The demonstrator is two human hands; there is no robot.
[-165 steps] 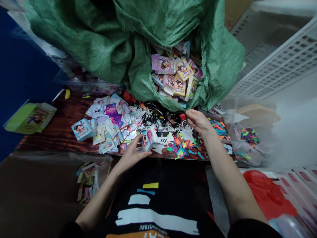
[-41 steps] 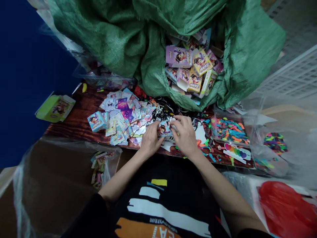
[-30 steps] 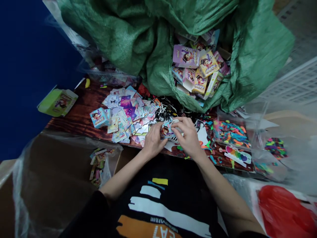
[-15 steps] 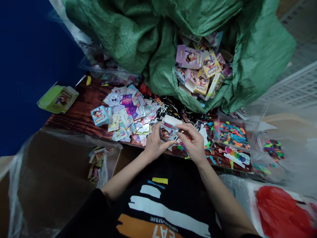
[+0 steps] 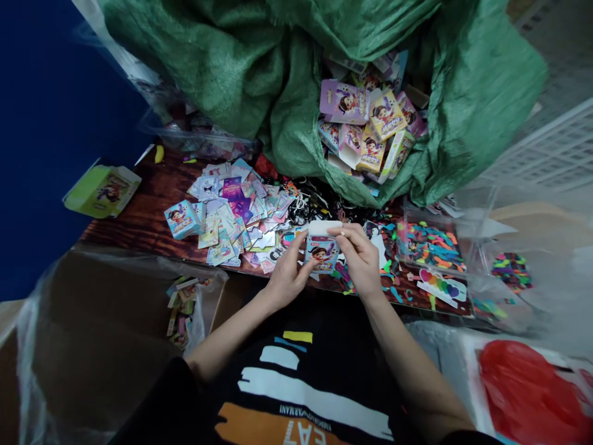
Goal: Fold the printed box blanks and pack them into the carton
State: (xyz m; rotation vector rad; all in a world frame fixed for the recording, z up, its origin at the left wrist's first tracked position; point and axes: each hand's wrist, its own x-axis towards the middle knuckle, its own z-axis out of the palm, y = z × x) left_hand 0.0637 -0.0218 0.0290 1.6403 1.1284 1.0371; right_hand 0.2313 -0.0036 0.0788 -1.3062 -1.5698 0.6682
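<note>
Between my two hands is a small light-blue cardboard box (image 5: 323, 254) printed with a cartoon girl, its white top flap raised. My left hand (image 5: 291, 272) grips the box's left side, thumb across the lower front. At the right side and top edge, my right hand (image 5: 359, 256) holds it with bent fingers by the flap. Just left of the hands lies a loose pile of printed cards (image 5: 231, 213). Another light-blue box (image 5: 181, 219) stands at that pile's left edge. Black and white cords (image 5: 319, 199) are heaped behind the held box.
A green woven sack (image 5: 287, 105) full of small printed boxes (image 5: 386, 115) fills the back. Colourful small pieces (image 5: 430, 246) sit in a clear tray at right. A green open box (image 5: 104, 190) stands far left. Below the table edge is a plastic-lined carton (image 5: 92, 346).
The held box has turned more upright, its front facing me. My right hand has closed in on its right side and top. The whole view has shifted slightly.
</note>
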